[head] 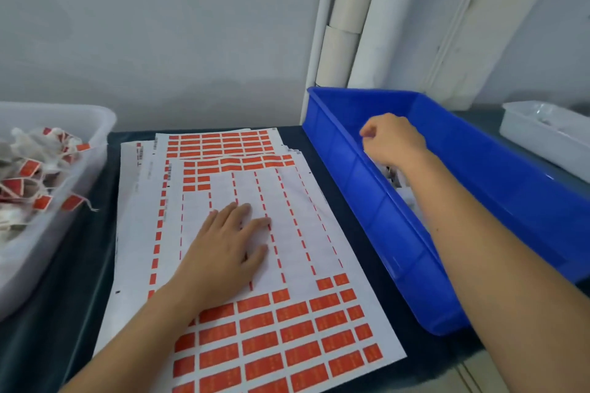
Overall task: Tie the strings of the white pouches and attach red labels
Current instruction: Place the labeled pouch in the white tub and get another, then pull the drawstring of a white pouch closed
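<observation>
Head view: left hand [223, 252] lies flat on the label sheet [287, 329] mid-table; right hand [391, 139], fingers curled, whether grasping unclear, reaches into the blue bin [367, 201] at the right edge; lift one pouch only

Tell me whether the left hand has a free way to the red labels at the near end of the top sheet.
Probably yes: the left hand lies flat on that sheet, and nothing covers the red labels.
</observation>
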